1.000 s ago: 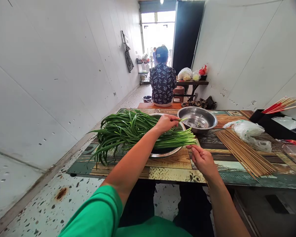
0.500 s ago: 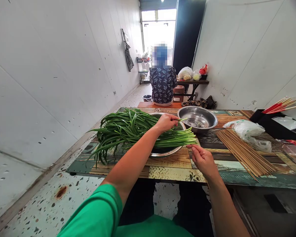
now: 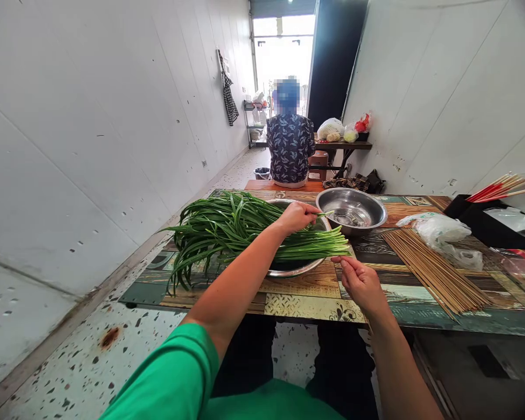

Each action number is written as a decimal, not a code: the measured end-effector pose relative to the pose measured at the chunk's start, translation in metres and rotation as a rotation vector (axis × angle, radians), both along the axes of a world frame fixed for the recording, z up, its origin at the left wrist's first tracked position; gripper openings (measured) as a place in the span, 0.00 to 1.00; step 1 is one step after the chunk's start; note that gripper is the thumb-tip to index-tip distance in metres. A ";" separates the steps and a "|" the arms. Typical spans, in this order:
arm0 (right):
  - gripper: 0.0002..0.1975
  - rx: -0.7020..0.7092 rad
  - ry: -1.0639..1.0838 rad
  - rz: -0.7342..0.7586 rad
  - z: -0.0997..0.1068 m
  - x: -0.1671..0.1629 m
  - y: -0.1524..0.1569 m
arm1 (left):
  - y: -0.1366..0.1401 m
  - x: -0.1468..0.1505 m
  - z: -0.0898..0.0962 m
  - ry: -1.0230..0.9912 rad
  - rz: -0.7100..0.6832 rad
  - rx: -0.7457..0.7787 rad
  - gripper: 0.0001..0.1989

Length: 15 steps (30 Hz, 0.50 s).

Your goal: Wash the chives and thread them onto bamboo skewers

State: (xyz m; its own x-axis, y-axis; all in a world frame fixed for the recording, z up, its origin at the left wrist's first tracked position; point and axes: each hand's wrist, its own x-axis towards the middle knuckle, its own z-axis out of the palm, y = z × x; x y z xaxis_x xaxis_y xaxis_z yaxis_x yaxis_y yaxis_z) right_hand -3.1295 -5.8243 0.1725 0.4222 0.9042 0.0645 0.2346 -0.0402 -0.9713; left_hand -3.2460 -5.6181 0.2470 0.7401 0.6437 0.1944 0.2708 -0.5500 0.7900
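Note:
A big bunch of long green garlic chives [image 3: 219,224] lies in a metal bowl [image 3: 304,270], its leaves hanging over the left side and its pale stem ends pointing right. Above the bunch, my left hand [image 3: 296,216] is closed on a few chives, whose pale ends stick out past the fingertips. At the right of the stem ends, my right hand [image 3: 359,283] pinches a thin wooden skewer [image 3: 336,258]. The skewer's tip points left, close to the stems; most of its length is hidden by the hand.
A second metal bowl [image 3: 352,211] stands behind the stem ends. Many bamboo skewers [image 3: 435,274] lie to the right, beside a plastic bag [image 3: 440,230] and a black box [image 3: 481,216] with red-ended sticks. A person [image 3: 290,146] sits ahead, facing away.
The whole view has shifted slightly. Both hands keep nearly the same place and grip, and the bunch lies as before.

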 end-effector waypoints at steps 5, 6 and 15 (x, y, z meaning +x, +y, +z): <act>0.36 -0.002 -0.011 0.000 0.002 -0.002 0.000 | 0.001 -0.001 0.001 0.050 -0.031 0.009 0.17; 0.35 0.001 -0.012 -0.002 0.001 -0.002 0.000 | 0.000 -0.001 0.003 0.075 -0.051 0.011 0.18; 0.36 0.027 0.024 0.001 -0.002 -0.001 0.001 | -0.003 -0.009 0.012 0.149 -0.278 0.049 0.12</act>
State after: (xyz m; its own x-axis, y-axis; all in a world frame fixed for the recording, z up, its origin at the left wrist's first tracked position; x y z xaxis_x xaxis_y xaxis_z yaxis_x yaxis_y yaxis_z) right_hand -3.1310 -5.8233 0.1703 0.4229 0.9028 0.0786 0.2116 -0.0141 -0.9772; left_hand -3.2552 -5.6214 0.2586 0.9091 0.4053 0.0962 0.2156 -0.6554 0.7238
